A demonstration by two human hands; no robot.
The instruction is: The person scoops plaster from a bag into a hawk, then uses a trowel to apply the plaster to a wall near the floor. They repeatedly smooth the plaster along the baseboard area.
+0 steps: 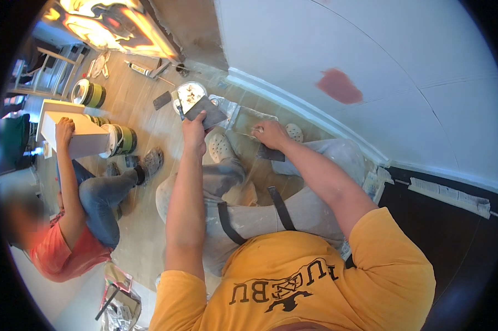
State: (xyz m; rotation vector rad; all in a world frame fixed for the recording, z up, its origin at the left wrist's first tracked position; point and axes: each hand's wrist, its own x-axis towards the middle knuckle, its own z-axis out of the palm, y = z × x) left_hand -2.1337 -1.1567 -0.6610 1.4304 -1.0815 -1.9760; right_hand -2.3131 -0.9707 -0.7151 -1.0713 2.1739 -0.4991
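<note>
My left hand [195,133] is closed round a wide grey putty knife [207,110], its flat blade held out beside an open tub of white filler [192,94]. The tub has darker bits in it, and a narrow tool with a blue-grey handle [178,106] leans at its near rim. To the right, my right hand [271,134] has its fingers bent together near the floor; what they pinch is too small to make out. Below that wrist shows a dark, flat blade [271,153]; whether the hand holds it I cannot tell.
A white wall with a reddish patch [340,86] rises at the right above a white skirting board [298,99]. Left, a person in a red shirt [72,251] holds a white box-like piece [75,132] near several tubs [121,140]. A sealant tube [138,68] lies farther off.
</note>
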